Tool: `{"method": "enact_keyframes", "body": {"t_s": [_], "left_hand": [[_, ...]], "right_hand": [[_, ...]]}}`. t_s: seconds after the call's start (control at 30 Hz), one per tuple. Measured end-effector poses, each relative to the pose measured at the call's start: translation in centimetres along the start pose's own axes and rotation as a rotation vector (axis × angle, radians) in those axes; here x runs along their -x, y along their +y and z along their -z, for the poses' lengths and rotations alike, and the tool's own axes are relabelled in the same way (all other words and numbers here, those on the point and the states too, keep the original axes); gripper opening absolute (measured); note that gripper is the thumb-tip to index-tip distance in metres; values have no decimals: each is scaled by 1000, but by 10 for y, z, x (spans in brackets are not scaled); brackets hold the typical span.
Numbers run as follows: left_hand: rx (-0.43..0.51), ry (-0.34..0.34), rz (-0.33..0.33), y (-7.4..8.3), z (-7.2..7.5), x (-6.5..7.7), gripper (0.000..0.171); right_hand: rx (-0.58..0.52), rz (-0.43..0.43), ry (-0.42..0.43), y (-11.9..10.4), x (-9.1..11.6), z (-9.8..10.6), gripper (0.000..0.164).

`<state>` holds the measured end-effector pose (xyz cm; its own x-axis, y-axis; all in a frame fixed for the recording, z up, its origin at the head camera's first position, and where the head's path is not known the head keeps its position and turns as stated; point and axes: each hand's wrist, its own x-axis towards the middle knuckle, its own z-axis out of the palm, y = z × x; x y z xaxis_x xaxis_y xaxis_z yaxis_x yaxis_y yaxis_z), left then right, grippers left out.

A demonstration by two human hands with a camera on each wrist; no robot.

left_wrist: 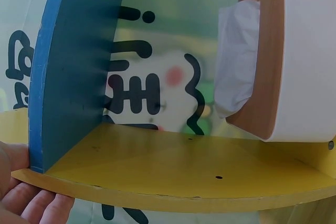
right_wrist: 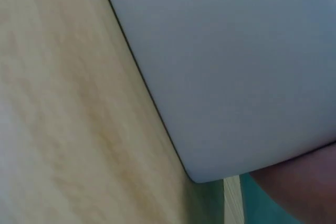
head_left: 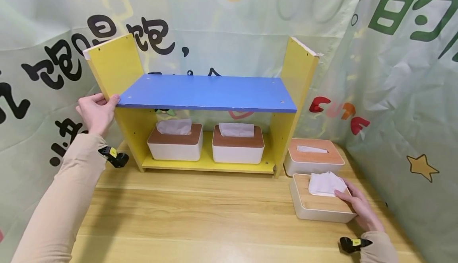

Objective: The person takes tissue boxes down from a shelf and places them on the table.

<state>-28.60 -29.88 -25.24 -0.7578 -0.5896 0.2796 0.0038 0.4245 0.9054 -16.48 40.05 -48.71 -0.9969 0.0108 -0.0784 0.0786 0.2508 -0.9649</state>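
My left hand (head_left: pixel 96 112) grips the left side of a small yellow shelf unit (head_left: pixel 123 62), near the front corner of its blue board (head_left: pixel 207 92). In the left wrist view the thumb lies against the blue board's edge and the fingers (left_wrist: pixel 39 203) reach around the yellow side panel. At the right of the table, my right hand (head_left: pixel 359 207) holds the right end of a white tissue box (head_left: pixel 322 213) with a light wood lid, thumb on top beside the tissue. The right wrist view shows the box's white wall (right_wrist: pixel 226 77) close against the tabletop.
Two tissue boxes with darker lids, left (head_left: pixel 175 149) and right (head_left: pixel 237 151), stand on the lower yellow shelf. Another light-lidded tissue box (head_left: pixel 315 157) sits behind the held one, beside the unit. Printed cloth (head_left: pixel 400 108) hangs around the wooden table (head_left: pixel 200 215).
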Motion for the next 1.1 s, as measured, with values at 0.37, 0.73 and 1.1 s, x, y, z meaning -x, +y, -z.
{"method": "enact_keyframes", "body": {"t_s": [0.37, 0.73, 1.1], "left_hand": [[2, -4, -1, 0, 0, 1, 52], [0, -11, 24, -1, 0, 0, 52], [3, -6, 25, 0, 0, -2, 52]], "right_hand": [[6, -28, -27, 0, 1, 5, 79], [0, -35, -31, 0, 2, 5, 79], [-14, -60, -31, -2, 2, 5, 80]]}}
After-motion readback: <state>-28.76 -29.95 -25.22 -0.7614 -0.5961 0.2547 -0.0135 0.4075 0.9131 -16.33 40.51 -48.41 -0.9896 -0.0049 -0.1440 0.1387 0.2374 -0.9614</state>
